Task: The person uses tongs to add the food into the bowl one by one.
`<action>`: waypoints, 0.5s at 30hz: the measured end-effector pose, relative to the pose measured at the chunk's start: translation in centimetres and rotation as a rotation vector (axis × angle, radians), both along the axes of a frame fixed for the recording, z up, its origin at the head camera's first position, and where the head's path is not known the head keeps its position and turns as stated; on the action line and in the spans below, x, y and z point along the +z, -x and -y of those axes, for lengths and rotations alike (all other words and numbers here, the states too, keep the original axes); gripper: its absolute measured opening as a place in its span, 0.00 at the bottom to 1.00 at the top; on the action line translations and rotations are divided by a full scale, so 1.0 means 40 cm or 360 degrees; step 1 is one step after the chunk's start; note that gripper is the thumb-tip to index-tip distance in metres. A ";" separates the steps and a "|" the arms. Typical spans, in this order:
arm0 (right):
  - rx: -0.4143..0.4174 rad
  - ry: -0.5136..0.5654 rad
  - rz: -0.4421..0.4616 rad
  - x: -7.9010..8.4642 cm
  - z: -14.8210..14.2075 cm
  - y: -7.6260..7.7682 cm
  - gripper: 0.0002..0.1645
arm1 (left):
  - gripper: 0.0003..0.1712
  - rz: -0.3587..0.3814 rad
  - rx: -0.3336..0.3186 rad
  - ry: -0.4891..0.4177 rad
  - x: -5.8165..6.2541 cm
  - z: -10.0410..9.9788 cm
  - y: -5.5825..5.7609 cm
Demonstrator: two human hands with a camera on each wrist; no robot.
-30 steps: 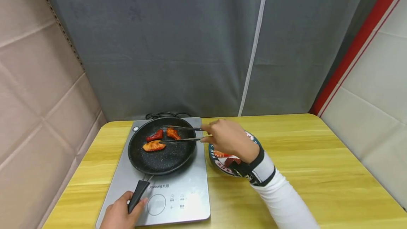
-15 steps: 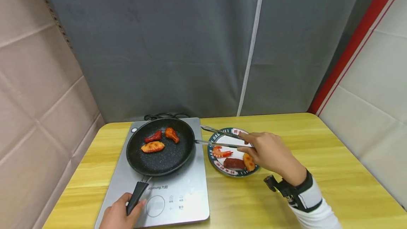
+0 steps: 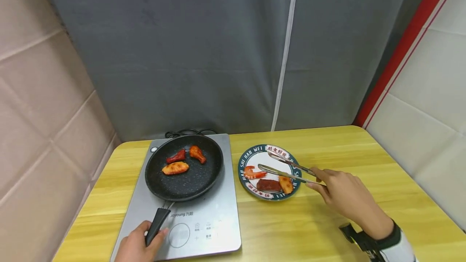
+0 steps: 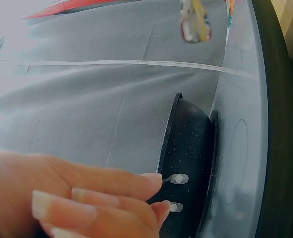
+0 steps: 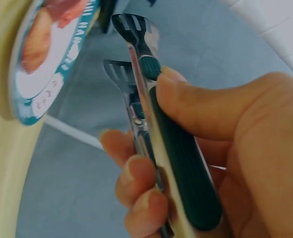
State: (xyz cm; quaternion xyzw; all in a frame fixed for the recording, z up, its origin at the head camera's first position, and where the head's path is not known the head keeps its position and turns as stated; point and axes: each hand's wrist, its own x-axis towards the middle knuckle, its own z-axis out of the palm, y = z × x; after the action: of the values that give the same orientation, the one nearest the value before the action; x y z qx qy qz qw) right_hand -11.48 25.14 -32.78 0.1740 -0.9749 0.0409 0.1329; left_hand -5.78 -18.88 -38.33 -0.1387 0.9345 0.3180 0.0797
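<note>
My left hand (image 3: 137, 242) grips the black handle (image 3: 157, 222) of a frying pan (image 3: 185, 187). In the pan lie a dark red piece of food (image 3: 176, 156), a drumstick (image 3: 197, 154) and a chicken wing (image 3: 175, 168). My right hand (image 3: 349, 195) holds metal tongs (image 5: 178, 153) with green grips, thumb on one arm and fingers on the other. The tongs' tips are apart, with nothing between them, over a plate (image 3: 244, 161). On that plate are a shrimp (image 3: 253, 173), a brown-red piece of meat (image 3: 268, 185) and a golden-orange piece (image 3: 286, 184).
The pan sits on a silver induction cooker (image 3: 222, 229) at the left of the wooden table (image 3: 364, 161). A black cable (image 3: 189, 132) lies behind the cooker. A grey curtain (image 3: 204, 51) closes off the back, with pale padded walls on both sides.
The right hand has drawn the tongs from over the pan to the right, over the plate. The drumstick stays in the pan, clear of the tongs. The left hand keeps its hold.
</note>
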 end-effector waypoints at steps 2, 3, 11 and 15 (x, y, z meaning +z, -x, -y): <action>-0.0046 -0.0014 0.0030 -0.009 -0.012 -0.015 0.22 | 0.17 -0.0004 -0.0002 0.0001 -0.003 0.001 0.001; -0.0068 -0.0012 0.0044 -0.013 -0.017 -0.023 0.22 | 0.17 -0.0007 -0.0002 0.0003 -0.004 0.001 0.001; -0.0250 0.0034 0.0180 -0.041 -0.031 -0.084 0.23 | 0.18 0.0019 0.0019 -0.0024 -0.004 0.002 0.003; -0.0339 0.0028 0.0218 -0.047 -0.029 -0.104 0.23 | 0.19 0.0038 0.0029 -0.0025 -0.001 0.000 0.002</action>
State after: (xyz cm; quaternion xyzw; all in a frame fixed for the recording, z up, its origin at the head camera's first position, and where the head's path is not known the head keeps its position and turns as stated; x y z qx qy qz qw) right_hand -7.33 26.31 -34.66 0.0652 -0.9942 0.0469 0.0712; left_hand -5.88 -18.87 -38.38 -0.1502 0.9297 0.3243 0.0890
